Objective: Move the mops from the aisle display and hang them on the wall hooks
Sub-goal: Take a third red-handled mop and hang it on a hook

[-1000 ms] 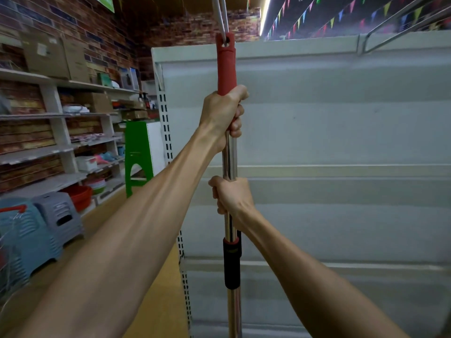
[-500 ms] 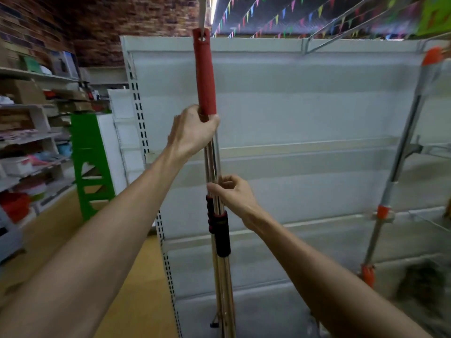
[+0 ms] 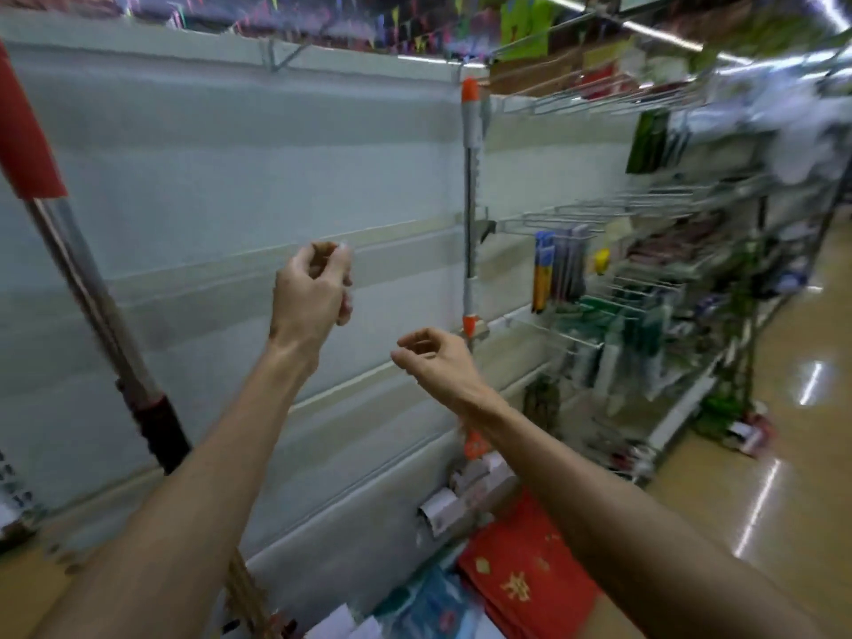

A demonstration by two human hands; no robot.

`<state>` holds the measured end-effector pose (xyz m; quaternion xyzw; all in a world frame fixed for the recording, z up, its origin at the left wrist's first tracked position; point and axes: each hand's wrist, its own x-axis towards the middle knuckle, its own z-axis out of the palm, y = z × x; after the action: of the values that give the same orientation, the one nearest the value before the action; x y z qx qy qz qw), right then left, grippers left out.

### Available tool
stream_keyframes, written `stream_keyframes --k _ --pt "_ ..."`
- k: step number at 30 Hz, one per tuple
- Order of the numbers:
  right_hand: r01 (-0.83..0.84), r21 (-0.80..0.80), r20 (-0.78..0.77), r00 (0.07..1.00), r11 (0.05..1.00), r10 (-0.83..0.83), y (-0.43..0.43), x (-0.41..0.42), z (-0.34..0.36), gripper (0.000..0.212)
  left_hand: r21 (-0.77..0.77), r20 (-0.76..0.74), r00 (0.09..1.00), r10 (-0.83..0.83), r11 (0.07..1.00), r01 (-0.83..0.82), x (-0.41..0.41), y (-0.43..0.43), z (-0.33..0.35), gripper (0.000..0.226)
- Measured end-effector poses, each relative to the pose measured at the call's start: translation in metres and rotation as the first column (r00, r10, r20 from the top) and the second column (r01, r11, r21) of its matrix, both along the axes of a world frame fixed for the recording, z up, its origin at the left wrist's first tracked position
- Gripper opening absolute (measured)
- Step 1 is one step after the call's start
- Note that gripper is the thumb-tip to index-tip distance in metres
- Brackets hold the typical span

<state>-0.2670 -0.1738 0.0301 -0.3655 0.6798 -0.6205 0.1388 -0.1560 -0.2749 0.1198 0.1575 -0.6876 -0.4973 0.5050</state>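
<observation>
A mop with a red top grip and chrome pole point(image 3: 78, 260) hangs at the far left against the pale wall panel point(image 3: 221, 168); its top is cut off by the frame edge. A second mop with an orange-and-grey handle point(image 3: 469, 186) hangs upright at the panel's right edge. My left hand point(image 3: 310, 297) is raised in front of the panel, fingers loosely curled, holding nothing. My right hand point(image 3: 431, 362) is lower and to the right, fingers curled but apart, also empty, just left of the orange mop's pole. The view is blurred by motion.
Wire shelves and hooks with packaged goods point(image 3: 645, 269) run along the right side of the aisle. Red packets point(image 3: 521, 578) and other flat goods lie on the floor at the panel's foot. The glossy tan floor point(image 3: 783, 477) stretches away on the right.
Both hands have let go of the red-handled mop, which now hangs at the far left. The view has swung right, bringing the orange-handled mop and the wire shelves into view.
</observation>
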Motion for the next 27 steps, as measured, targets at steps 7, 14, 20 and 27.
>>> stream_keyframes --k 7,14,20,27 --pt "0.219 0.040 -0.119 0.970 0.975 -0.213 0.146 -0.126 -0.007 0.008 -0.005 0.038 0.941 -0.337 0.942 0.337 -0.160 0.116 -0.024 0.020" --pt "0.495 0.119 -0.246 0.854 0.861 -0.458 0.308 -0.259 -0.009 0.013 0.031 0.072 0.823 -0.564 0.826 0.563 -0.323 0.252 -0.038 0.025" --pt "0.639 0.150 -0.213 0.766 0.754 -0.607 0.398 -0.342 -0.025 0.014 0.077 0.135 0.712 -0.689 0.723 0.686 -0.428 0.337 -0.060 0.022" --pt "0.717 0.177 -0.201 0.697 0.674 -0.688 0.446 -0.448 -0.046 0.008 0.098 0.149 0.606 -0.781 0.622 0.777 -0.553 0.380 -0.082 0.019"
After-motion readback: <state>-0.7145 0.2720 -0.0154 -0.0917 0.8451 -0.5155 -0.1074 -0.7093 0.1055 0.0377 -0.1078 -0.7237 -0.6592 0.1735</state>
